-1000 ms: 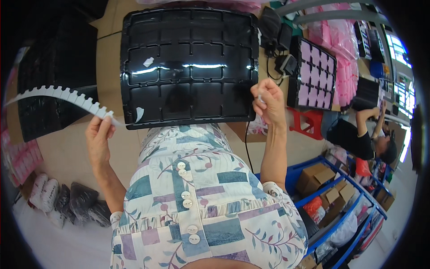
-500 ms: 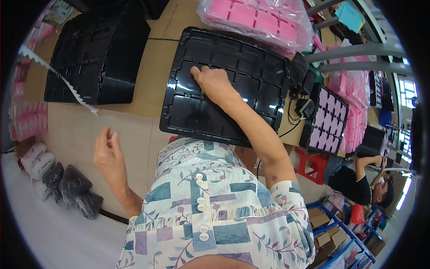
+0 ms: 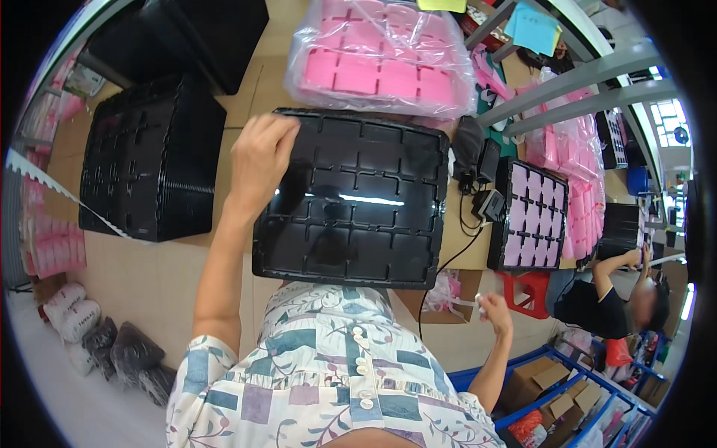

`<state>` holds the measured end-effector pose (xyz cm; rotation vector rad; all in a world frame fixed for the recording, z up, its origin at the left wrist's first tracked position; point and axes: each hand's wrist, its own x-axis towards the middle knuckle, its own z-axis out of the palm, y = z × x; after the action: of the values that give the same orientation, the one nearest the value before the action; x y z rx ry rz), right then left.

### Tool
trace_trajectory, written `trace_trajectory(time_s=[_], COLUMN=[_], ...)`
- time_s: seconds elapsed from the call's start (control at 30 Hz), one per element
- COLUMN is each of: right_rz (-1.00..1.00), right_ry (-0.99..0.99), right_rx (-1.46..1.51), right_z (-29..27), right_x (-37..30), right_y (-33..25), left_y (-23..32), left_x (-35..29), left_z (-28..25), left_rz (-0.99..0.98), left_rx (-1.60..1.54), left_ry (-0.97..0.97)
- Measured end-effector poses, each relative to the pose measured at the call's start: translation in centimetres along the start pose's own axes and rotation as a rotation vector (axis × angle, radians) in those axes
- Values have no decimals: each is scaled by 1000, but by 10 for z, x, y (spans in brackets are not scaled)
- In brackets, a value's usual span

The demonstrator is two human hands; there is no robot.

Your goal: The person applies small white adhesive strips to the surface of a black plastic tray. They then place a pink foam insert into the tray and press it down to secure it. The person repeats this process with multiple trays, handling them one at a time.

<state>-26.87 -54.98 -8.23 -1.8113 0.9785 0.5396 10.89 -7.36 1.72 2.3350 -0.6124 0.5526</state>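
A black plastic tray (image 3: 358, 239) with moulded compartments lies on the work surface in front of my body. My left hand (image 3: 261, 160) is at its far left corner, with the fingers bent and closed over the rim. Off to the right, below the table edge, my right hand (image 3: 496, 312) is closed in a pinch. Something small and whitish shows at its fingertips, too small to name.
A tall stack of black trays (image 3: 153, 160) stands to the left. Pink trays in clear plastic (image 3: 381, 63) lie beyond. On the right are a black tray with lilac pieces (image 3: 534, 213), a power adapter (image 3: 489, 203), a red stool (image 3: 526, 295) and a co-worker (image 3: 597, 295).
My right hand has left the tray and moved down to the right. My left hand has risen from beside my body to the tray's far left corner. The view has shifted.
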Motion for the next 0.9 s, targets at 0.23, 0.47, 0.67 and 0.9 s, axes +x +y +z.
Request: trace_trajectory(time_s=[0.23, 0.47, 0.67, 0.9], right_rz=[-181, 43, 27, 26], right_ry=[354, 449, -104, -360], right_rx=[-663, -710, -1102, -1048], right_z=[28, 38, -1, -11], right_x=[145, 169, 113, 58], right_y=[286, 234, 246, 179], left_y=[-46, -37, -42, -33], left_x=[96, 103, 107, 129], left_z=[129, 116, 136, 128], left_rz=[168, 204, 120, 42], left_rx=[186, 310, 243, 1], left_ry=[-329, -354, -394, -402])
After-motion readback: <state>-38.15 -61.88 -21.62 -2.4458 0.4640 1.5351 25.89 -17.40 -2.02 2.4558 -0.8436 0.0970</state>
